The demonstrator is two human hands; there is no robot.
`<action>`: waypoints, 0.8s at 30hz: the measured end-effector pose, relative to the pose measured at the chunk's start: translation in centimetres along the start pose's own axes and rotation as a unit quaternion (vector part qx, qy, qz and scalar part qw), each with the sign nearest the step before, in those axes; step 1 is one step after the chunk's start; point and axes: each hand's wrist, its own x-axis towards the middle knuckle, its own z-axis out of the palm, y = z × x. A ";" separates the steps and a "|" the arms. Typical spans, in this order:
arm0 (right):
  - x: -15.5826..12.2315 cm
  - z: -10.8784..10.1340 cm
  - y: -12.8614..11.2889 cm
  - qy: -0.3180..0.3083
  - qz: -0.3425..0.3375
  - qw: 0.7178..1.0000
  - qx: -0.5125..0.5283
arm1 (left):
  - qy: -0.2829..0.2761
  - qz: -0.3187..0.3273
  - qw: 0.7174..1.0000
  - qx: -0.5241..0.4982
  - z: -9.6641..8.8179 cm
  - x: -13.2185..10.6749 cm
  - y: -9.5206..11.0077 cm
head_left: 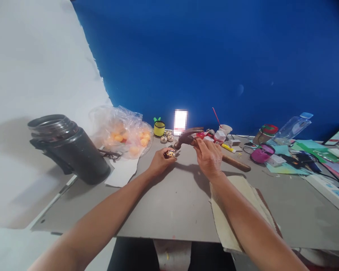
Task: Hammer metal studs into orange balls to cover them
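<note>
In the middle of the grey table, my left hand pinches a small dark ball set with shiny gold and silver studs. My right hand is wrapped round the wooden handle of a claw hammer, close to its head. The claw points up and to the right, and the striking face is at the studded ball; whether they touch I cannot tell. Behind the hands lie several similar studded balls, beside a yellow cup with a green top.
A black thermos leans at left, near a plastic bag of orange fruit. Under my right forearm is a beige cloth. Farther right are a paper cup, a pink pouch, a clear bottle and a power strip.
</note>
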 end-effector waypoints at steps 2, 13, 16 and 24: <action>0.0 0.1 0.0 -0.018 -0.026 0.999 0.005 | -0.004 -0.001 1.000 0.017 -0.1 0.1 -0.2; 0.0 -0.3 -0.7 -0.021 -0.051 0.998 0.009 | -0.026 0.006 0.999 0.045 0.0 0.0 -0.3; -0.1 -0.4 -0.8 -0.010 -0.042 0.999 0.009 | -0.021 0.010 0.999 0.049 0.0 -0.1 0.2; 0.0 -0.5 -0.5 -0.022 -0.071 0.997 0.011 | -0.036 -0.023 0.999 -0.003 -0.1 -0.2 0.4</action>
